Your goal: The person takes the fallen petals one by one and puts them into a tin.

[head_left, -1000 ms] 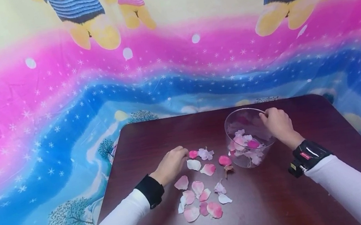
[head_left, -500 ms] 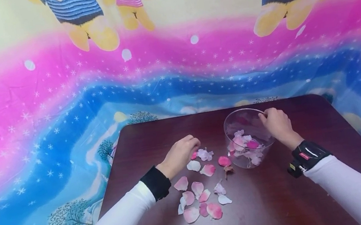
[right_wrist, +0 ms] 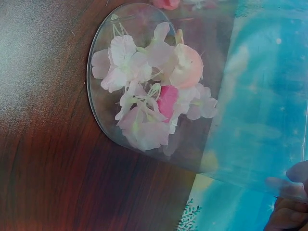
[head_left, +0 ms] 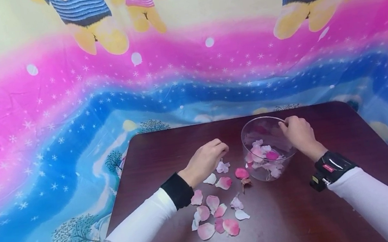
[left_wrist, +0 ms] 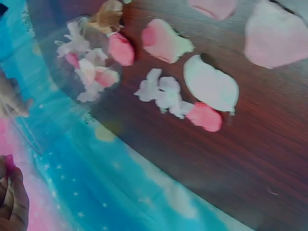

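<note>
My left hand [head_left: 205, 160] is raised over the table, left of a clear plastic tub [head_left: 246, 140]. In the left wrist view, its thumb and fingertips pinch a small deep-pink petal [left_wrist: 9, 163]. Below the hand lie a pale lilac blossom [head_left: 223, 167], a white petal [head_left: 210, 179] and a red-pink petal [left_wrist: 204, 117]. My right hand [head_left: 299, 133] grips the tub's rim from the right, thumb on one side of the wall. Pale blossoms [right_wrist: 130, 67] and a magenta petal [right_wrist: 167, 102] lie at the bottom of the tub.
Several pink and white petals [head_left: 205, 231] are scattered on the dark red-brown table [head_left: 280, 229]. A dried brown flower [head_left: 245, 184] lies beside a red-pink petal [head_left: 241, 173], just left of the tub. A printed cloth [head_left: 173, 78] hangs behind the table.
My left hand has moved right and a little farther away, over the lilac blossom, toward the tub. My right hand and the tub stay in place.
</note>
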{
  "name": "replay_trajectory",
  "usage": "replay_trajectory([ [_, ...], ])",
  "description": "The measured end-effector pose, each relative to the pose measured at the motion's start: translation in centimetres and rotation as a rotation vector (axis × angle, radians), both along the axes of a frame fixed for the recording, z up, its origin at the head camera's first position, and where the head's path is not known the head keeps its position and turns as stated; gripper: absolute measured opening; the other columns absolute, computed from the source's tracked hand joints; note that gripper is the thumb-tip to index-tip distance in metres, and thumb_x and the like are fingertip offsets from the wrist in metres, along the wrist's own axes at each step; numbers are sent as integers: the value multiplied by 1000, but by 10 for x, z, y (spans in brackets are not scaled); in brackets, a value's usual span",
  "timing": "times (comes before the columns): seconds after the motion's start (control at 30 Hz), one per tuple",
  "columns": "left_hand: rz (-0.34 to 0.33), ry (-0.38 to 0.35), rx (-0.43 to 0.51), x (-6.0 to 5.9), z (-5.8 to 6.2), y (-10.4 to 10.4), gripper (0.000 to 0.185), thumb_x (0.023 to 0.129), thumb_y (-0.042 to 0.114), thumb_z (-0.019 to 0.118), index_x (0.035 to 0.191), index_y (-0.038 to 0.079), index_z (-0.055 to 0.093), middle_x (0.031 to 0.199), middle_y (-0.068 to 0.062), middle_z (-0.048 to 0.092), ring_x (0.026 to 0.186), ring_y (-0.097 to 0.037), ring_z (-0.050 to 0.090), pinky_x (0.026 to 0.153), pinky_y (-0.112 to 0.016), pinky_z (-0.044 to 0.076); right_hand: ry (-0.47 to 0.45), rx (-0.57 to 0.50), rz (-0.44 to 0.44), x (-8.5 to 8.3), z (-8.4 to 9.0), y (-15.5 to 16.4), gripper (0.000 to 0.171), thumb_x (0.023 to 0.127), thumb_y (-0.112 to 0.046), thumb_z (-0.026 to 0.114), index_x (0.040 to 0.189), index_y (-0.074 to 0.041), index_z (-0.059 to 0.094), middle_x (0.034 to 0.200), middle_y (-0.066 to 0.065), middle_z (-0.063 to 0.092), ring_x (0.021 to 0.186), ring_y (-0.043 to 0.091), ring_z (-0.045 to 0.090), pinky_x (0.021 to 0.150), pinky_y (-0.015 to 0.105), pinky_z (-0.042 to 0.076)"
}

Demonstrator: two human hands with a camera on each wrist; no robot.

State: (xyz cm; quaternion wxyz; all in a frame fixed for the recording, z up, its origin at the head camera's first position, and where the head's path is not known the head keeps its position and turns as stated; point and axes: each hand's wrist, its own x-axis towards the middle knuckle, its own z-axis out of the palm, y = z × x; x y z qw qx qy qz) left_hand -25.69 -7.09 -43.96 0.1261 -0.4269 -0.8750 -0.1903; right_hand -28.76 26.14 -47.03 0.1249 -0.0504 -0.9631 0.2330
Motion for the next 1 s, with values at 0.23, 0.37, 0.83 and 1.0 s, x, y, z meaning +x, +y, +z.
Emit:
replay_trajectory([
  [0.23, -41, 63, 17, -1, 11, 25, 10, 97, 8, 67, 105, 11, 72, 98, -1, 67, 94, -11, 66, 89, -22, 56, -6, -2, -3, 0, -2, 1, 33, 101, -25, 57, 101, 5, 70, 86, 27, 69, 80, 45, 66, 61, 55, 48],
  [0.37, -74, 93, 18, -1, 17, 40, 10, 97, 10, 67, 106, 12, 72, 97, 0, 67, 93, -10, 65, 88, -21, 55, -21, -8, -4, 0, -2, 0, 33, 102, -26, 57, 100, 5, 70, 82, 24, 68, 78, 43, 65, 60, 52, 47],
  [0.83, -71, 82, -87, -8, 22, 78, 12, 101, 14, 63, 109, 14, 72, 102, 1, 67, 97, -9, 66, 91, -19, 54, -6, -4, 4, -2, -3, 0, 32, 101, -26, 57, 92, 2, 70, 78, 23, 66, 75, 42, 64, 58, 52, 45],
  [1.0, -53, 117, -204, -8, 21, 95, 13, 101, 18, 63, 111, 17, 71, 102, 3, 67, 99, -7, 66, 90, -13, 52, -8, -1, -1, -3, -2, 1, 32, 101, -26, 57, 90, 2, 69, 78, 23, 66, 76, 43, 64, 58, 52, 45],
])
